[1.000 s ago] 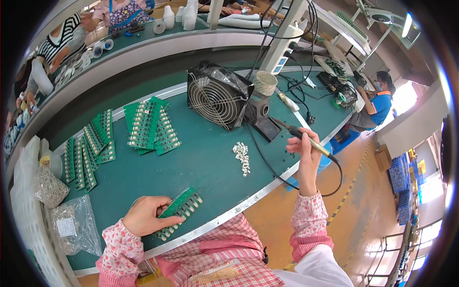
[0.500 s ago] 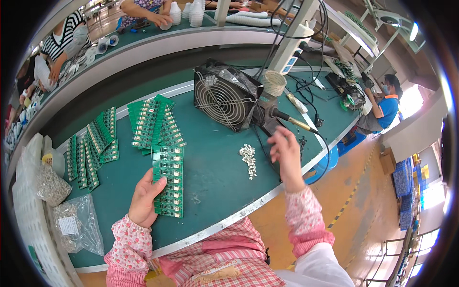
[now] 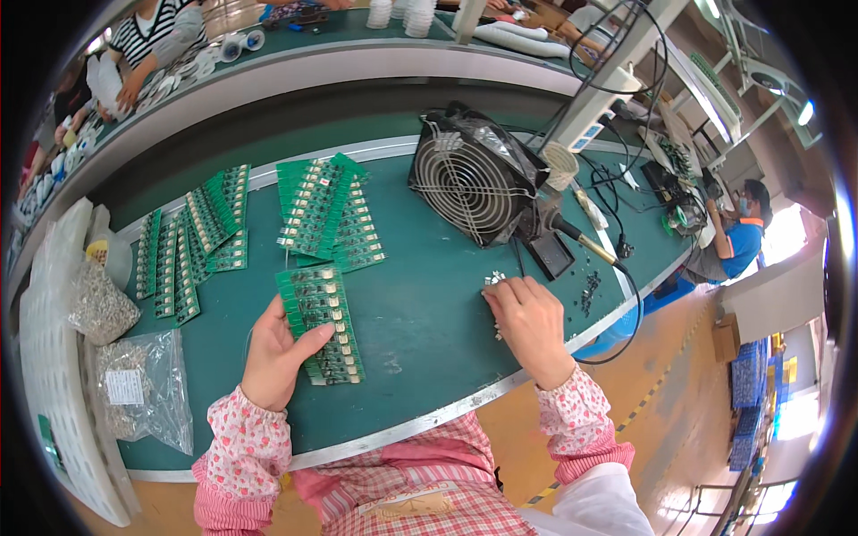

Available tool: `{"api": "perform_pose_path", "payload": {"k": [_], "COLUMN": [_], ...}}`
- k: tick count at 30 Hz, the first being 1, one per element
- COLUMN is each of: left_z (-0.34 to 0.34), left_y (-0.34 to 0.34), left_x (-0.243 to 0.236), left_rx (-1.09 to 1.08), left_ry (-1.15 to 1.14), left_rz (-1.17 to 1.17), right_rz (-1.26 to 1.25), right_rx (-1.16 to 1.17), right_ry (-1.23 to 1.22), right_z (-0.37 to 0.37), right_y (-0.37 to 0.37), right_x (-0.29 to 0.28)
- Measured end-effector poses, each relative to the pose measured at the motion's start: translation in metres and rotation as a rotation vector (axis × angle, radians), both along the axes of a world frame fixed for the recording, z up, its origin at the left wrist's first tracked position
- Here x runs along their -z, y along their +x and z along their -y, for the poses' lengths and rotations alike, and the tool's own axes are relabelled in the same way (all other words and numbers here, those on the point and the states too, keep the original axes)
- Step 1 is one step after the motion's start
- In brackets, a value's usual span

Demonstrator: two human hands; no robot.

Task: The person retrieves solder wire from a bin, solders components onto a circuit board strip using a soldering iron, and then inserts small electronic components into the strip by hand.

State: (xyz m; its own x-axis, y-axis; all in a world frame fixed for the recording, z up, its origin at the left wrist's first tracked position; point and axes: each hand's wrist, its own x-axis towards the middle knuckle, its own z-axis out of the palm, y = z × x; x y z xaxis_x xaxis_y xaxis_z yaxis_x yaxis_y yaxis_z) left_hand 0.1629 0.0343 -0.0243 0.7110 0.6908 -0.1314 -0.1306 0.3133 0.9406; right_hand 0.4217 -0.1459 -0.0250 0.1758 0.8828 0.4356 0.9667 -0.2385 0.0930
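My left hand (image 3: 281,353) grips a green circuit-board panel (image 3: 326,313) with a row of small pale components, thumb on its face. My right hand (image 3: 527,326) has its fingers bent together over the pile of small silver-white parts (image 3: 495,277), mostly covering it; what is between the fingertips is hidden. A soldering iron (image 3: 590,246) rests in its stand (image 3: 547,250), its cable looping down beside my right hand. More board panels lie in two groups, one at the left (image 3: 170,268) and one in the middle (image 3: 317,201).
A black fan (image 3: 469,183) stands at the back beside a cup (image 3: 560,165) and tangled cables. Bags of parts (image 3: 103,304) and a white tray (image 3: 49,330) line the left side. Small dark bits (image 3: 590,290) lie near the right edge. Other people work at nearby benches.
The soldering iron went from my right hand into the stand, and that hand moved down onto the small parts. My left hand turned the board panel upright and holds it farther back.
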Motion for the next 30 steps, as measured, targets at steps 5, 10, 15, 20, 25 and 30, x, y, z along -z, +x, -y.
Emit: {"api": "perform_pose_path", "payload": {"k": [5,10,15,20,25,30], "left_z": [0.002,0.015,0.018,0.021,0.018,0.02], "left_y": [0.0,0.005,0.005,0.005,0.004,0.006], "left_x": [0.004,0.013,0.014,0.014,0.014,0.012], "left_rx": [-0.029,-0.058,-0.055,-0.053,-0.112,-0.168], "left_ry": [-0.139,-0.066,0.074,0.212,0.219,0.189], "left_rz": [0.011,0.053,0.01,0.058,-0.023,-0.052], "right_rz": [-0.438,-1.585,-1.925,-1.985,-1.882,-1.673], "right_rx": [-0.059,-0.015,-0.155,-0.151,-0.121,-0.101], "right_ry": [0.218,0.127,0.191,0.319,0.395,0.361], "right_z": [-0.003,-0.025,-0.068,-0.089,-0.088,-0.084], "right_y": [-0.022,-0.061,-0.092,-0.115,-0.128,-0.131], "right_x": [-0.013,-0.017,-0.009,0.003,0.009,0.01]}}
